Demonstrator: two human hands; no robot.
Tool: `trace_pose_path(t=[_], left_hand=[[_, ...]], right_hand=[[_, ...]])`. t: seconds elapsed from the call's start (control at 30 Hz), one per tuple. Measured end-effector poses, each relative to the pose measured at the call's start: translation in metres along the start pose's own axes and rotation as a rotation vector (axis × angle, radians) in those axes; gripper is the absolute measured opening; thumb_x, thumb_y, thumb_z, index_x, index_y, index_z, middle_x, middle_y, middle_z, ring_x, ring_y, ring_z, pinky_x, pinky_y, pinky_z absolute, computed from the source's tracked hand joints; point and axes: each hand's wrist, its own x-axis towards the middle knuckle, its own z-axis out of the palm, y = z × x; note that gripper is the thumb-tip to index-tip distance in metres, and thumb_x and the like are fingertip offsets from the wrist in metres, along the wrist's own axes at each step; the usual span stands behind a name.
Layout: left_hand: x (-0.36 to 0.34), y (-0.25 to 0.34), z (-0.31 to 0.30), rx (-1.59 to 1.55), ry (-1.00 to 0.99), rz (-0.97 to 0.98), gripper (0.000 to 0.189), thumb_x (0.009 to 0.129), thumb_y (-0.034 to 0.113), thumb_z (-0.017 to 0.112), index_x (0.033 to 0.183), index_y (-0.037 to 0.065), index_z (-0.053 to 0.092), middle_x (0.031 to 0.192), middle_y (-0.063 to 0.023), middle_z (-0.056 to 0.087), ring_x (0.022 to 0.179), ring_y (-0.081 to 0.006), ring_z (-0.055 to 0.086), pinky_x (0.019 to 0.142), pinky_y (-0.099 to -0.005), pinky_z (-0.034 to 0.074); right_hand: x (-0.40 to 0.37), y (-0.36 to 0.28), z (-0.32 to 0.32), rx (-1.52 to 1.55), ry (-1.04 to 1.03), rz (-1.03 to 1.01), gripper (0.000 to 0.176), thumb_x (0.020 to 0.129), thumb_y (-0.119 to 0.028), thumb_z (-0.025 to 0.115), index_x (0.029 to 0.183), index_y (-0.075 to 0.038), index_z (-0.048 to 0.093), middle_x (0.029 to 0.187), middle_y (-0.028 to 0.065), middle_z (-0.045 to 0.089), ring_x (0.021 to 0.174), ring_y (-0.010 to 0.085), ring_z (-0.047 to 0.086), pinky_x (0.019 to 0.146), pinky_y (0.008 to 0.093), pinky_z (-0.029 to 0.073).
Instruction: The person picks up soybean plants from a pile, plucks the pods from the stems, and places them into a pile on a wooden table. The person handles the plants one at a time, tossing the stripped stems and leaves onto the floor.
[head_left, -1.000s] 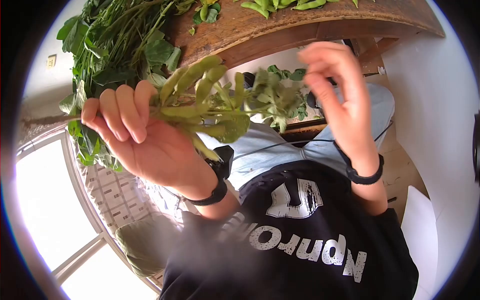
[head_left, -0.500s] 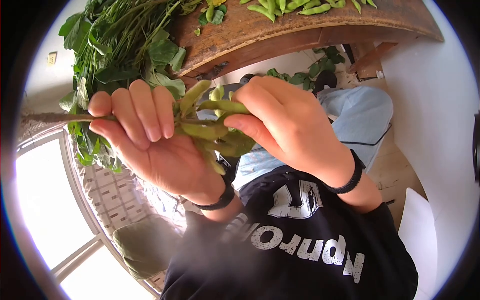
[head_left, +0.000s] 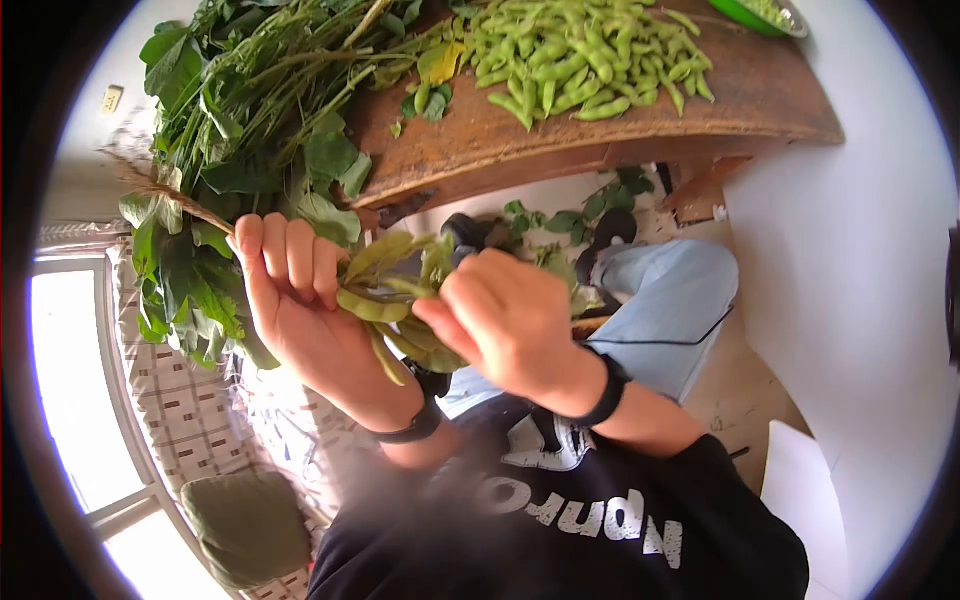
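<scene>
My left hand (head_left: 300,315) is closed around a soybean stalk (head_left: 175,195) whose brown root end sticks out to the upper left. Green pods (head_left: 385,295) hang from the stalk between my two hands. My right hand (head_left: 510,325) is closed over the pods on the stalk's right side, thumb and fingers pinching them. Both wrists carry black bands. My hands are held above my lap, in front of the wooden table (head_left: 620,140).
A heap of loose green pods (head_left: 580,55) lies on the table, with a big pile of leafy stalks (head_left: 260,110) at its left end. A green bowl (head_left: 765,12) sits at the far right edge. Stripped leaves (head_left: 555,225) lie on the floor. A green cushion (head_left: 245,525) is lower left.
My right hand came down from the raised position and closed on the pods. Both hands have shifted lower and the view now shows more of the tabletop.
</scene>
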Motion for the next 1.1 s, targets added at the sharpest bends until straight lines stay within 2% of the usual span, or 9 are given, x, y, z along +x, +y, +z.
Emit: trace_pose_path(t=[0.3,0.37,0.43,0.53,0.67,0.7,0.77,0.93,1.1], left_hand=[[0.008,-0.017,0.0,-0.08,0.14,-0.13,0.019,0.102,0.013,0.044,0.085,0.005,0.046,0.064,0.004,0.025,0.05,-0.0052,0.019,0.042,-0.0211,0.019],[0.032,0.006,-0.017,0.252,0.341,0.247,0.03,0.1,0.014,0.046,0.071,0.01,0.041,0.059,0.0054,0.019,0.05,-0.0055,0.019,0.045,-0.0231,0.02],[0.048,0.048,-0.035,0.038,-0.02,0.272,0.025,0.1,0.012,0.045,0.074,0.01,0.042,0.062,0.0055,0.021,0.052,-0.0057,0.02,0.046,-0.0234,0.021],[0.044,0.027,0.006,0.064,-0.093,0.231,0.019,0.102,0.014,0.045,0.084,0.006,0.045,0.065,0.0043,0.024,0.054,-0.006,0.021,0.045,-0.0231,0.021],[0.031,0.009,0.03,-0.104,-0.095,0.234,0.018,0.104,0.015,0.042,0.091,0.003,0.047,0.066,0.0033,0.027,0.055,-0.0067,0.022,0.045,-0.0218,0.024],[0.025,0.011,0.034,-0.159,-0.091,0.21,0.018,0.104,0.015,0.041,0.093,0.003,0.047,0.067,0.0026,0.027,0.055,-0.0069,0.023,0.046,-0.0213,0.026],[0.015,0.018,0.037,-0.295,-0.113,0.165,0.017,0.104,0.014,0.04,0.093,0.003,0.046,0.068,0.0022,0.028,0.055,-0.0072,0.024,0.045,-0.0213,0.027],[-0.004,0.035,0.032,-0.511,-0.221,0.069,0.014,0.102,0.011,0.038,0.092,0.005,0.045,0.069,0.0013,0.028,0.054,-0.0094,0.024,0.045,-0.0229,0.027],[-0.014,0.035,0.037,-0.544,-0.312,-0.042,0.017,0.102,0.011,0.037,0.087,0.007,0.044,0.066,0.003,0.028,0.053,-0.0071,0.025,0.048,-0.0215,0.027]], right_hand=[[-0.01,-0.007,-0.015,-0.164,0.039,-0.02,0.024,0.08,-0.012,0.07,0.071,-0.004,0.049,0.066,0.009,0.048,0.056,0.0263,0.051,0.047,0.0362,0.04],[-0.028,-0.007,-0.038,-0.197,0.11,0.005,0.018,0.08,-0.007,0.067,0.076,-0.001,0.05,0.067,0.0122,0.05,0.055,0.0287,0.051,0.045,0.0389,0.039],[-0.047,-0.003,-0.068,-0.16,0.136,0.143,0.019,0.087,-0.009,0.064,0.074,-0.003,0.052,0.066,0.0111,0.047,0.054,0.028,0.049,0.047,0.0383,0.038],[-0.024,-0.014,-0.101,-0.349,0.17,0.135,0.022,0.095,-0.016,0.054,0.078,-0.002,0.052,0.069,0.0141,0.049,0.058,0.0324,0.05,0.052,0.0396,0.04],[0.034,0.026,-0.11,-0.505,0.623,-0.056,0.034,0.103,-0.021,0.042,0.104,0.006,0.062,0.088,0.0091,0.065,0.07,0.0145,0.057,0.062,0.0251,0.045],[0.062,0.048,-0.115,-0.567,0.46,-0.043,0.022,0.1,-0.016,0.05,0.093,0.003,0.057,0.075,0.0155,0.058,0.065,0.0291,0.055,0.06,0.0379,0.046],[0.084,0.072,-0.106,-0.557,0.196,0.189,0.021,0.097,-0.022,0.056,0.102,-0.001,0.059,0.081,0.0148,0.057,0.07,0.0288,0.054,0.067,0.0384,0.047],[0.039,0.023,-0.082,0.018,0.0,0.363,0.025,0.099,-0.022,0.055,0.114,-0.003,0.061,0.095,0.0037,0.06,0.076,0.0105,0.055,0.064,0.0255,0.043],[0.016,0.001,-0.057,0.473,-0.316,0.233,0.034,0.1,-0.028,0.051,0.118,0.0,0.059,0.104,0.0083,0.064,0.085,0.0142,0.06,0.073,0.0254,0.046]])
